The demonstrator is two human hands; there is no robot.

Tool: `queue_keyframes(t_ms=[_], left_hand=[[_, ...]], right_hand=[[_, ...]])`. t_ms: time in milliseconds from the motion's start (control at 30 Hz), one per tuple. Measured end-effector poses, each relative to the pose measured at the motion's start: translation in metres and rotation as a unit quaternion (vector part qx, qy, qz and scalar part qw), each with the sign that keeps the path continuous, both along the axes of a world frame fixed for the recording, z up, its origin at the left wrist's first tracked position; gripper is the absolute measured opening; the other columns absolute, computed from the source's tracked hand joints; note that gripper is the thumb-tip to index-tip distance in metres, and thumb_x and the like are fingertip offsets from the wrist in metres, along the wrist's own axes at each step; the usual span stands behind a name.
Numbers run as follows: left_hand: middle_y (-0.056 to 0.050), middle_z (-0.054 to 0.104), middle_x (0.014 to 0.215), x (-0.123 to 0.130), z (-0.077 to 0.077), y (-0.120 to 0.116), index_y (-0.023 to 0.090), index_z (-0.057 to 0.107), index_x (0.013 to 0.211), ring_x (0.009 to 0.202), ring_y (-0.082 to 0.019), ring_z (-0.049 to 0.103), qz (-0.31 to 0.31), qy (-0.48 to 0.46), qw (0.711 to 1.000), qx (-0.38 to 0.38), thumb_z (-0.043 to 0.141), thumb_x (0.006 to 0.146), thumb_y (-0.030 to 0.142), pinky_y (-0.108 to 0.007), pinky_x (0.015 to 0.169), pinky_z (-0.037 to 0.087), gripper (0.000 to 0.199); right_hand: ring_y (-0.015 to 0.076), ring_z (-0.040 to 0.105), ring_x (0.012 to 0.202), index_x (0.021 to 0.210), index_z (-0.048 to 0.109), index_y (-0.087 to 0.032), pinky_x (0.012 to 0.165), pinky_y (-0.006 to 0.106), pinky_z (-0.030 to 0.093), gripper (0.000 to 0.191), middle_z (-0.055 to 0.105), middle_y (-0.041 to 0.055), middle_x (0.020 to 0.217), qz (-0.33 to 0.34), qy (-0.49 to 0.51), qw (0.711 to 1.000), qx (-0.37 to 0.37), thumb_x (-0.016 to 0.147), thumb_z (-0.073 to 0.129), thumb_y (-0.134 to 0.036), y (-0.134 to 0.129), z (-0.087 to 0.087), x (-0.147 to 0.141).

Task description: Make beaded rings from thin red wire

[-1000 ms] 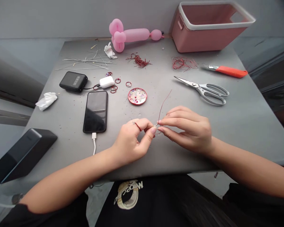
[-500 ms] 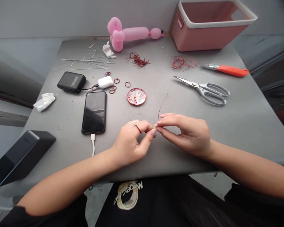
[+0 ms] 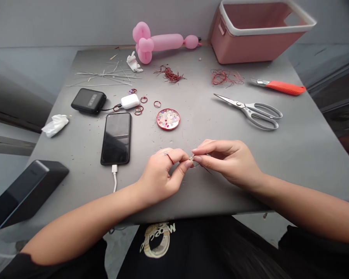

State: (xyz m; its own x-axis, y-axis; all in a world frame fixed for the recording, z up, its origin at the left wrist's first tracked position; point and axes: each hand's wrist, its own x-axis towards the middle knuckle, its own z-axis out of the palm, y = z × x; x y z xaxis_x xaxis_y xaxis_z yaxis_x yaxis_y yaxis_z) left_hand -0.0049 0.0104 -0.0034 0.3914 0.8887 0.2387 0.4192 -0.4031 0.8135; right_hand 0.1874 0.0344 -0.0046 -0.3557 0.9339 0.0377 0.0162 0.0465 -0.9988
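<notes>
Thumb and index finger of my left hand (image 3: 164,172) pinch a small pale bead (image 3: 191,158). A red cord ring with a small bead (image 3: 169,157) is worn on that hand. Touching the same spot from the right, my right hand (image 3: 235,161) is closed in a pinch on thin red cord (image 3: 206,169), which curves below the fingertips. Much of the cord is hidden by the fingers. Ahead of the hands lies a round red-rimmed dish (image 3: 168,129) of mixed beads. Several finished-looking red cord rings (image 3: 144,99) lie left of it.
Scissors (image 3: 250,110), an orange box cutter (image 3: 285,87) and red cord (image 3: 225,77) lie at right, near a pink bin (image 3: 250,48). Cord scraps (image 3: 171,74), wires (image 3: 104,75) and a pink balloon (image 3: 167,42) are behind. A phone (image 3: 116,139) and power bank (image 3: 88,101) lie left.
The long cord tail that stood up ahead of my right fingers now lies below them, toward the lower right. My right hand has shifted slightly; my left hand stays nearly in place.
</notes>
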Motion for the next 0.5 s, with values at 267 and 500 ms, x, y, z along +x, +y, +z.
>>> queue_keyframes(t_ms=[267, 500], left_hand=[[-0.002, 0.072, 0.074, 0.0003, -0.0021, -0.0003, 0.019, 0.059, 0.078, 0.069, -0.015, 0.064, 0.007, 0.009, 0.999, 0.032, 0.053, 0.091, 0.019, -0.030, 0.070, 0.049, 0.015], [-0.003, 0.072, 0.073, 0.0012, -0.0041, 0.0007, 0.019, 0.058, 0.077, 0.069, -0.015, 0.064, 0.004, 0.020, 0.998, 0.052, 0.052, 0.091, 0.020, -0.030, 0.070, 0.048, 0.015]], right_hand=[[0.0167, 0.067, 0.074, 0.088, 0.075, -0.024, 0.067, 0.033, 0.056, 0.011, 0.074, 0.0024, 0.078, -0.015, -0.066, 0.994, 0.081, 0.078, 0.073, -0.019, -0.0070, -0.0019, 0.0019], [0.0152, 0.060, 0.061, 0.092, 0.069, -0.027, 0.068, 0.037, 0.054, 0.021, 0.073, 0.0002, 0.072, -0.077, -0.229, 0.866, 0.438, 0.081, 0.067, -0.009, -0.0078, -0.0020, -0.0016]])
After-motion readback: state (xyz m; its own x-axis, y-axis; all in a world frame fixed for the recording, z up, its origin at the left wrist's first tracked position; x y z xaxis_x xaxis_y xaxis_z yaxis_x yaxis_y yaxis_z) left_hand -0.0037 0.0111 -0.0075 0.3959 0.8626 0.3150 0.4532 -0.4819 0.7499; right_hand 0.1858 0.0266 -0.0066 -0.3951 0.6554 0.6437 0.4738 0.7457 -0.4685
